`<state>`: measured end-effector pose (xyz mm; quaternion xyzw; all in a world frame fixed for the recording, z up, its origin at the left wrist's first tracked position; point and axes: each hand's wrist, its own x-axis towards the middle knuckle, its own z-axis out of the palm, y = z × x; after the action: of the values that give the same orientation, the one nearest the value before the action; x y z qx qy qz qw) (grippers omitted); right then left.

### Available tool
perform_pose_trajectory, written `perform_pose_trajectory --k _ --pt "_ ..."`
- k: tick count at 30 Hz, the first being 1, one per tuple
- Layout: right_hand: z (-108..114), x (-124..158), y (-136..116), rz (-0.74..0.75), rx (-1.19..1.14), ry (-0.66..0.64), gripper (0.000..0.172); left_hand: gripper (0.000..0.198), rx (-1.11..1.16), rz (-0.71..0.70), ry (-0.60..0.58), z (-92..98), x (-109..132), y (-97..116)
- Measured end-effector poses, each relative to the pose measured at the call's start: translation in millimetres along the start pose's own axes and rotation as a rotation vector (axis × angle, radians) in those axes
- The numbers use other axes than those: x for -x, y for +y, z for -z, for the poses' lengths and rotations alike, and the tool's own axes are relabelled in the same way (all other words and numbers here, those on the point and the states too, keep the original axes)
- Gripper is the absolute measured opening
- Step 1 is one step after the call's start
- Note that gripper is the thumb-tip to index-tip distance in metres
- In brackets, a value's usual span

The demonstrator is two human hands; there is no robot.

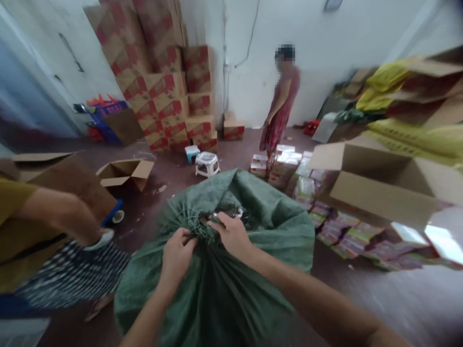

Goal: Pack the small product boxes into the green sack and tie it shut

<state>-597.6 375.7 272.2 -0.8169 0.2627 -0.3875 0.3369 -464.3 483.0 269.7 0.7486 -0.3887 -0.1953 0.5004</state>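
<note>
A large green woven sack stands in front of me on the floor, full and bunched at its mouth. My left hand grips the gathered fabric at the sack's opening. Right beside it, my right hand pinches the mouth edge, where shiny wrapped packets show inside. Loose green strands hang around the opening.
At the left a co-worker's arm holds a tape dispenser beside a brown carton. An open empty carton sits right, with rows of colourful packets on the floor. Another person stands at the back by stacked red-printed cartons. A small white stool stands beyond the sack.
</note>
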Motion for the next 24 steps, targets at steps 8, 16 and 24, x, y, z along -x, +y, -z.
perform_pose_trajectory --k 8,16,24 --pt "99.7 -71.1 -0.6 -0.115 0.575 0.070 0.031 0.034 0.331 -0.222 -0.069 -49.0 -36.6 104.9" --pt "81.9 -55.2 116.0 -0.524 0.687 -0.116 0.023 0.022 -0.030 -0.026 -0.044 -120.5 -22.1 8.1" --pt "45.3 -40.4 166.6 -0.573 0.626 -0.195 0.027 0.014 -0.097 -0.068 -0.101 -127.8 31.9 -24.7"
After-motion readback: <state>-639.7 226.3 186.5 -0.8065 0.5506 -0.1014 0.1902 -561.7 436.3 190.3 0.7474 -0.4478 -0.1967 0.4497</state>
